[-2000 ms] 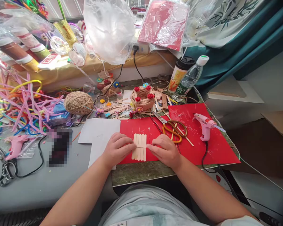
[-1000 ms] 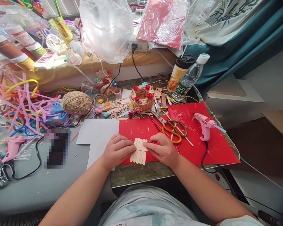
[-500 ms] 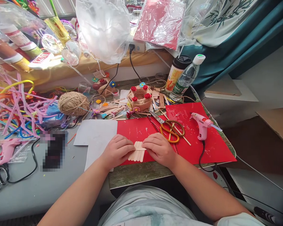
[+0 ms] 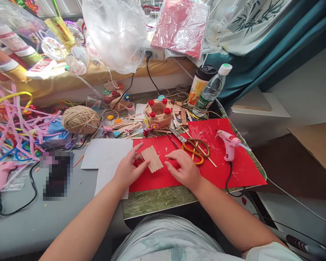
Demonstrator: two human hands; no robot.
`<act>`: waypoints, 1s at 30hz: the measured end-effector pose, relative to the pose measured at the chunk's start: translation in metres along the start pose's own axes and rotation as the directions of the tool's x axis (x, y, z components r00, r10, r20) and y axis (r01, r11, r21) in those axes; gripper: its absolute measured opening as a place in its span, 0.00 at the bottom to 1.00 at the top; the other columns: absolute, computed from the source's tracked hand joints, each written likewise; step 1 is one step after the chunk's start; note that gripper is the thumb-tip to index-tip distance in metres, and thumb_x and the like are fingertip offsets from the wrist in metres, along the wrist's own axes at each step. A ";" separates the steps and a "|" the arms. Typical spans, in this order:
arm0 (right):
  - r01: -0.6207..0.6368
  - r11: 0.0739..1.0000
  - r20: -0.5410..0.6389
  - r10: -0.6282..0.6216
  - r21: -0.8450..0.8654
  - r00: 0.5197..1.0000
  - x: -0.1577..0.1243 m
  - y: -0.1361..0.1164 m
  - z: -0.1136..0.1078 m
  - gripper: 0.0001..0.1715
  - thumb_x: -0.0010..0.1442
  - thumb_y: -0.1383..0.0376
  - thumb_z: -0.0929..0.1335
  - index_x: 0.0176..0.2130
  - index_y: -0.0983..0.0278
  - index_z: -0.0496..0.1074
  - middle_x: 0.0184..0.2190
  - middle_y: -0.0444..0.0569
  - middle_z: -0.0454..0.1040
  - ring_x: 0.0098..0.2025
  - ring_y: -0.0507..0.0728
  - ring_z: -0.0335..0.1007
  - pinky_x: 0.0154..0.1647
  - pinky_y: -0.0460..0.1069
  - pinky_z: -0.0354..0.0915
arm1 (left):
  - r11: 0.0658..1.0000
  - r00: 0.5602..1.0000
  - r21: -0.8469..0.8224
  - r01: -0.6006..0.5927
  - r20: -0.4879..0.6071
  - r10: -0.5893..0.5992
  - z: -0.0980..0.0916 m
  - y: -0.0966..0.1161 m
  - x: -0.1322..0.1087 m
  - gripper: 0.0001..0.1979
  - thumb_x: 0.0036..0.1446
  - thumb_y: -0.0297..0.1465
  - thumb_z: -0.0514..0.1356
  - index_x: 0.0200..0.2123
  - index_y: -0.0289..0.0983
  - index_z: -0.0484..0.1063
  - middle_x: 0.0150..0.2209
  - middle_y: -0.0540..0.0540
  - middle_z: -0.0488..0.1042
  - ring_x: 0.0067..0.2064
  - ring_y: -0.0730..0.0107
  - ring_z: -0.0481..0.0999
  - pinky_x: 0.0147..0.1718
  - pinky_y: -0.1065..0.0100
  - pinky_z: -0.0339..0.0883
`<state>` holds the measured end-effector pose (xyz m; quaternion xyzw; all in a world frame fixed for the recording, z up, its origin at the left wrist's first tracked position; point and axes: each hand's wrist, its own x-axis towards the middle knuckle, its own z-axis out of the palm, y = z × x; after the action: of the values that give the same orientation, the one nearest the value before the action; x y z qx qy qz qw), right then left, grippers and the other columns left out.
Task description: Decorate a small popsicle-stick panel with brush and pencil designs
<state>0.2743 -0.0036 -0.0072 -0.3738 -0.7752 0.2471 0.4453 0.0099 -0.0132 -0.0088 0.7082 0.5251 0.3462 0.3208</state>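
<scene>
A small panel of several popsicle sticks joined side by side is tilted up above the red paper sheet. My left hand grips the panel's left edge between thumb and fingers. My right hand rests on the red sheet just right of the panel, fingers loosely spread and holding nothing, its fingertips a little apart from the sticks.
Orange-handled scissors and a pink glue gun lie on the red sheet to the right. A stick basket with red flowers, a twine ball, pipe cleaners, a bottle and a cup stand behind. White paper lies left.
The stick panel lay flat between both hands; now my left hand has lifted and turned it, and my right hand has let go and opened beside it.
</scene>
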 end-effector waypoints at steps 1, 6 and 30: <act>-0.011 1.000 -0.011 0.010 -0.003 1.000 0.001 0.000 -0.001 0.09 0.70 0.67 0.69 0.50 0.59 0.75 0.42 0.52 0.81 0.45 0.61 0.77 0.50 0.60 0.73 | 0.999 1.000 0.033 -0.014 0.024 0.013 0.000 -0.001 0.001 0.30 0.69 0.37 0.61 0.71 0.42 0.59 0.32 0.52 0.76 0.30 0.73 0.74 0.29 0.71 0.69; 0.113 0.994 0.195 -0.108 -0.013 0.975 0.002 0.000 0.003 0.14 0.70 0.67 0.70 0.54 0.59 0.76 0.46 0.54 0.80 0.48 0.62 0.75 0.53 0.60 0.71 | 0.976 0.990 0.185 -0.116 0.104 0.098 0.001 -0.005 0.007 0.21 0.72 0.34 0.56 0.65 0.40 0.69 0.36 0.47 0.78 0.35 0.68 0.76 0.34 0.66 0.72; 0.251 0.966 0.404 -0.205 -0.064 0.892 0.000 -0.007 0.012 0.09 0.68 0.61 0.72 0.47 0.63 0.78 0.51 0.58 0.80 0.56 0.64 0.74 0.62 0.62 0.69 | 0.616 0.850 0.593 -0.519 0.435 0.298 0.011 0.006 -0.006 0.34 0.72 0.47 0.55 0.73 0.32 0.61 0.74 0.35 0.59 0.75 0.45 0.58 0.72 0.45 0.55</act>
<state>0.2615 -0.0080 -0.0076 -0.2478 -0.9001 0.2185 0.2840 0.0210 -0.0216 -0.0106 0.9197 0.3840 0.0799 0.0184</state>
